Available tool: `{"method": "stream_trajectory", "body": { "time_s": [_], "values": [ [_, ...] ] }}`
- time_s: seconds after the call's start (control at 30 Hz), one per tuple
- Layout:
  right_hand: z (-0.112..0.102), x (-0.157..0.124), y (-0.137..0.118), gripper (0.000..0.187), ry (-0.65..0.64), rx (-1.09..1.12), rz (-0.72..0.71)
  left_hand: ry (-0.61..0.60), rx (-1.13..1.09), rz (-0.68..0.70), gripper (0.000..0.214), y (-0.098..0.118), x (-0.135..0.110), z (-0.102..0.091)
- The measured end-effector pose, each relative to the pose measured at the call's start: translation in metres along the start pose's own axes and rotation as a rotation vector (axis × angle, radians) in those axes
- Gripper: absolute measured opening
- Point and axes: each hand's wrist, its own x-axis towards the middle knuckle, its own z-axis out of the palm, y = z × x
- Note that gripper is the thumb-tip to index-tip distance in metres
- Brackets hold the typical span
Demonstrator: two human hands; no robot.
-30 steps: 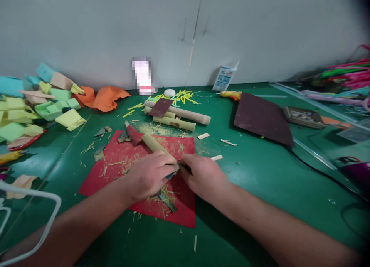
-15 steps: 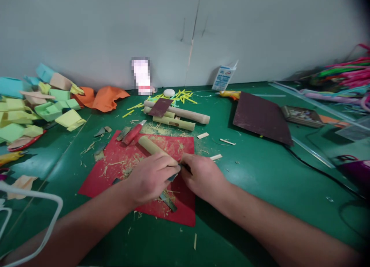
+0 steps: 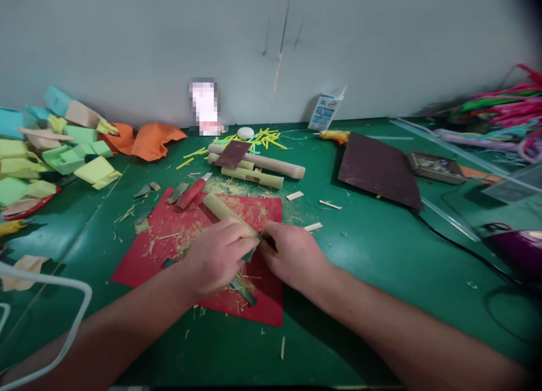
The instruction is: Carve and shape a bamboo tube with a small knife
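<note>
My left hand (image 3: pixel 222 255) is closed around a pale bamboo tube (image 3: pixel 221 207), which slants across a red sheet (image 3: pixel 139 264). Close against the tube's near end, my right hand (image 3: pixel 294 252) is closed with its fingers pinched. Those fingers hide whatever is between them. A bit of dark sheet shows under my left fingertips. Dark scraps (image 3: pixel 243 292) and pale shavings (image 3: pixel 158 247) litter the red sheet. Beyond my left hand lies a red-handled knife (image 3: pixel 190 195), its short blade pointing away.
Behind the red sheet lie more bamboo tubes (image 3: pixel 282 168), a small brown sandpaper piece (image 3: pixel 232 153) and yellow strips (image 3: pixel 269 138). Folded paper pieces (image 3: pixel 63 156) crowd the left. A large dark brown sheet (image 3: pixel 376 173) and a black cable (image 3: pixel 461 241) lie to the right.
The view has shifted slightly, so everything sits a little further left and up. Both hands stay together at the bamboo tube's near end, with barely any movement.
</note>
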Motion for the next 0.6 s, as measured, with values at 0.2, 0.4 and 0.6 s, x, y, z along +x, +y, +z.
{"method": "stream_trajectory", "body": {
  "time_s": [0.2, 0.4, 0.6],
  "values": [
    [0.0004, -0.0004, -0.0005, 0.013, -0.010, -0.001, 0.016, 0.030, 0.010, 0.018, 0.022, -0.0007, 0.0005, -0.0012],
    [0.0001, -0.0004, -0.0010, 0.013, -0.014, 0.004, 0.007, 0.017, -0.012, 0.022, 0.023, -0.0030, 0.0011, -0.0023],
    [0.0013, 0.0000, -0.0005, 0.011, -0.007, 0.006, -0.002, 0.003, -0.037, 0.038, 0.027, -0.0015, 0.0002, -0.0007]
  ]
}}
